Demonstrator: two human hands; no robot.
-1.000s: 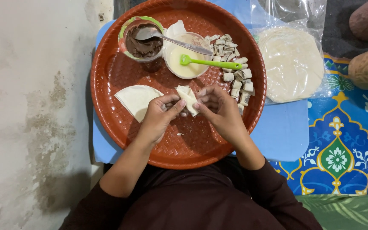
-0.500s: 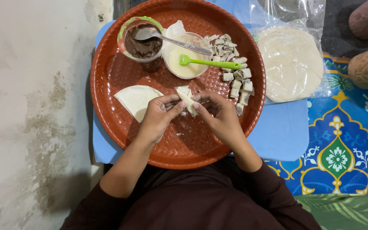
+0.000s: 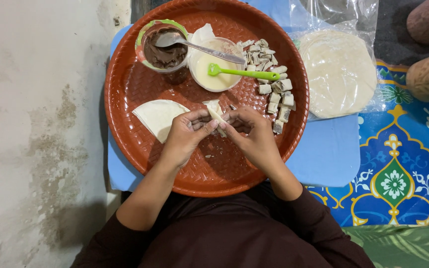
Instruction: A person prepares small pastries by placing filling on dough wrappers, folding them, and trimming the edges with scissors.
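— What do the hands have hold of?

— A small folded piece of pastry sheet [image 3: 216,113], pale and thin. It sits over the middle of the round red tray [image 3: 125,129], just above its woven floor. The left hand [image 3: 184,135] pinches one side, the right hand [image 3: 251,133] the other; both grips are closed on it, fingertips nearly meeting.

— How will it handle?

— I judge it very light, soft and floppy, easy to tear. Best held at the folded edges with fingertips, gently.

— What else is on the tray?

— A half-round pastry sheet [image 3: 157,116] lies left of the hands. At the tray's far side stand a bowl of brown filling [image 3: 164,49] with a spoon [image 3: 199,47] and a bowl of pale paste [image 3: 214,67] with a green spatula [image 3: 244,73]. Finished rolls [image 3: 274,84] are piled at the tray's right. Beside the tray, a stack of round sheets [image 3: 338,72] lies in plastic.
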